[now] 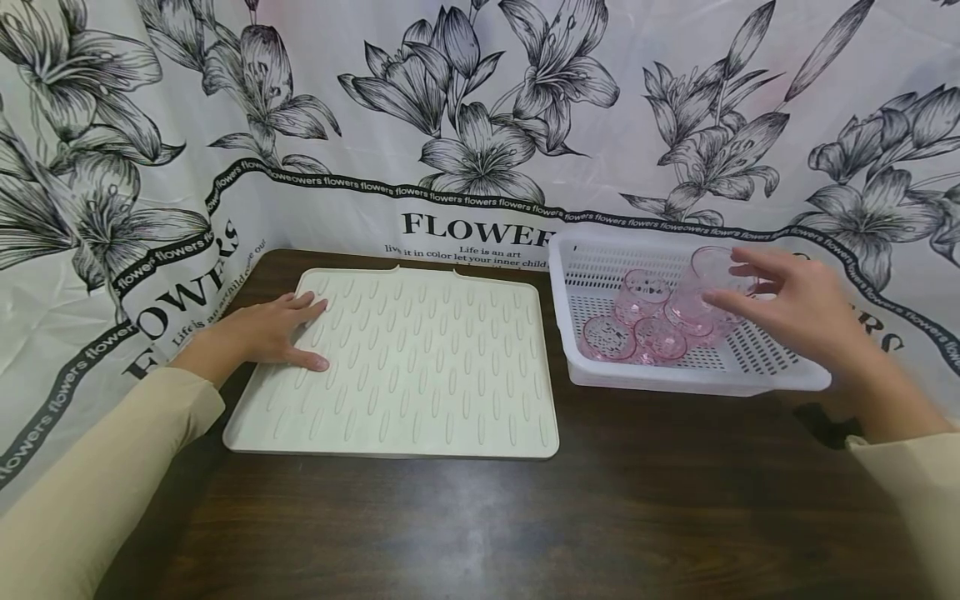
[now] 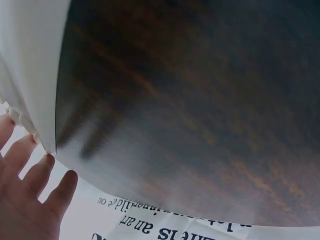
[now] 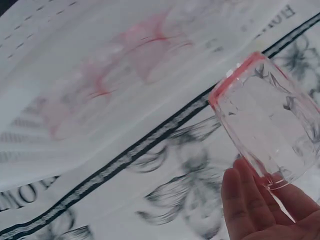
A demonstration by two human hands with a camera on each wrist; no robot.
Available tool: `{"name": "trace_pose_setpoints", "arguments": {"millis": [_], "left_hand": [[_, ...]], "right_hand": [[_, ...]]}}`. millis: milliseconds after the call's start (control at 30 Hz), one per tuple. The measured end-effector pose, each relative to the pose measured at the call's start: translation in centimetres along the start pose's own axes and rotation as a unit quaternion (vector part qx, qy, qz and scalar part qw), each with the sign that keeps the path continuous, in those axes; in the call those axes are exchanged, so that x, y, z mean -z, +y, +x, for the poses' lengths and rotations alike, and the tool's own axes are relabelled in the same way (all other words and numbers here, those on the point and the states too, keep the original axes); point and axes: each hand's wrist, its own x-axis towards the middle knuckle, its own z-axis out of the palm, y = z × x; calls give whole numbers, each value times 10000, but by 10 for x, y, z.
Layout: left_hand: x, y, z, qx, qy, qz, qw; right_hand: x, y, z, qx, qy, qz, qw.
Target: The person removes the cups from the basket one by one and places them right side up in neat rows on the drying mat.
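My left hand (image 1: pixel 273 333) rests with spread fingers on the left edge of a cream drying mat (image 1: pixel 420 367) with raised oval ridges. The left wrist view shows the fingertips of that hand (image 2: pixel 32 192) along the mat's edge. Above the right end of a white plastic basket (image 1: pixel 600 377), my right hand (image 1: pixel 806 308) pinches a clear pink cup (image 1: pixel 711 263) between thumb and fingers. In the right wrist view the cup (image 3: pixel 265 120) is tilted, and the fingers hold one end of it. Several more pink cups (image 1: pixel 609 337) lie in the basket.
Mat and basket stand side by side on a dark wooden table (image 1: pixel 465 525). Behind them hangs a white flower-printed cloth (image 1: pixel 480 100) with black lettering, which also runs along the left side. A dark object (image 1: pixel 825 425) lies partly under the right forearm.
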Motion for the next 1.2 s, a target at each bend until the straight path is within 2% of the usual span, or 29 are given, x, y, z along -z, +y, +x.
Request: {"name": "trace_pose_setpoints", "arguments": {"millis": [233, 367, 633, 900, 1200], "left_hand": [[0, 1, 0, 27, -16, 15, 10000], [-1, -1, 0, 20, -18, 31, 10000], [-1, 0, 0, 39, -42, 43, 10000], [0, 0, 0, 20, -13, 42, 10000], [1, 1, 1, 100, -66, 50, 9999]], "right_hand": [[-7, -36, 0, 219, 8, 405, 9989], [-14, -55, 0, 473, 46, 598, 9971], [-31, -85, 1, 1371, 106, 832, 9870], [-52, -111, 3, 1846, -172, 703, 9801], [-85, -132, 6, 2391, -675, 814, 9652]]}}
